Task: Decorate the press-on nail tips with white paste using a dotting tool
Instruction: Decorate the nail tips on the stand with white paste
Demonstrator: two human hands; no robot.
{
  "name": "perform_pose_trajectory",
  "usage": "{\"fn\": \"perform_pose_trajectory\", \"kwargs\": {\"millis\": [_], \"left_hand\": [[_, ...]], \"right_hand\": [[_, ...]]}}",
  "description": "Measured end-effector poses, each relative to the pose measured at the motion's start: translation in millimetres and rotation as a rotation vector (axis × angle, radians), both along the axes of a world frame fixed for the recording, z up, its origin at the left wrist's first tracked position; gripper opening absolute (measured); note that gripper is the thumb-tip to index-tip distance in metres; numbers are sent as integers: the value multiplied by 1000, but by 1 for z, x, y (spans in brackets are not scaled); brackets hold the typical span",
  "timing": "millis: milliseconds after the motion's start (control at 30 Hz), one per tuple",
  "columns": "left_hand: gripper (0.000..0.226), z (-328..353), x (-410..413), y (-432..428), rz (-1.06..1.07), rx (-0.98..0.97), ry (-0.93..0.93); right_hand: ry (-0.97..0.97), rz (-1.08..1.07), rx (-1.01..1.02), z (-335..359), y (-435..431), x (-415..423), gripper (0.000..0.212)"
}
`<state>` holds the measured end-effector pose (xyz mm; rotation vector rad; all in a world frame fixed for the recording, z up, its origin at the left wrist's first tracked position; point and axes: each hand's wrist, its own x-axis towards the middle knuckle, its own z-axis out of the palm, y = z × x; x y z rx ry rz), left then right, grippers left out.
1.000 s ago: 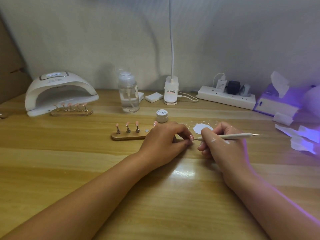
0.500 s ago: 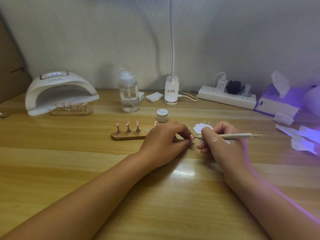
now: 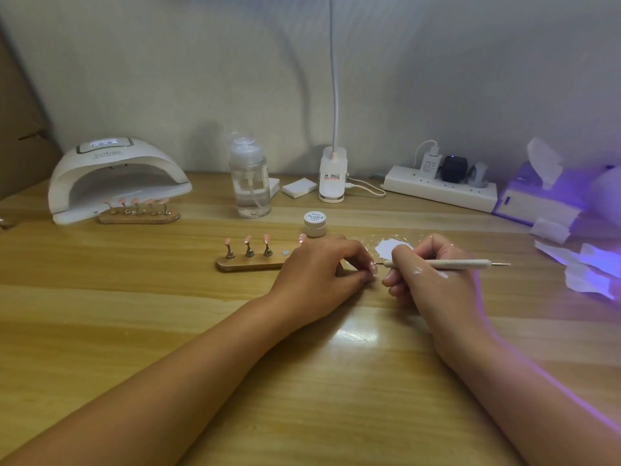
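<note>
**A:** Where was the nail tip (image 3: 372, 266) at that moment?

**B:** Nearer the person than the small white jar (image 3: 315, 223) and off to its right. It was pinched at the fingertips of the left hand (image 3: 322, 267). That grip was closed on it, low over the tabletop (image 3: 168, 297).

**A:** And the other hand?

**B:** The right hand (image 3: 433, 274) lay farther right of the jar. Its grip was clamped round the dotting tool (image 3: 450, 263) near the working end, the way one holds a pen.

**A:** How did the tool lie?

**B:** Its long axis ran almost level, side to side. The rear end stuck out away from the jar, and the fine working point aimed back at the nail tip. The nail tip sat directly left of that point, on the line of the shaft. Whether the point touched it could not be told, because any gap was very small.

**A:** Which hand was nearer the work?

**B:** Both met there. The left seemed only to steady the piece, so the right was probably the one to move. The next dab would likely need a slight leftward nudge along the shaft's own line.

**A:** And the white paste (image 3: 391, 247)?

**B:** A puddle of it lay just right of the jar, beyond the right hand's knuckles, close enough for reloading. A few white smears marked the back of that hand.

**A:** Anything else waiting?

**B:** Three more tips (image 3: 248, 239) stood on a wooden stand (image 3: 250, 263) left of the jar. No white showed on them.
</note>
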<state>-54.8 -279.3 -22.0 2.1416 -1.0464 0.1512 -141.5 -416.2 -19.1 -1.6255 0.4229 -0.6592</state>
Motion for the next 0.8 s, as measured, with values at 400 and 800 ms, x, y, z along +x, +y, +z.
{"fn": "perform_pose_trajectory", "kwargs": {"millis": [400, 800], "left_hand": [[10, -1, 1, 1, -34, -33, 4], [11, -2, 2, 0, -20, -18, -7]], "right_hand": [[29, -4, -37, 1, 1, -1, 20], [41, 0, -45, 0, 1, -1, 17]]}}
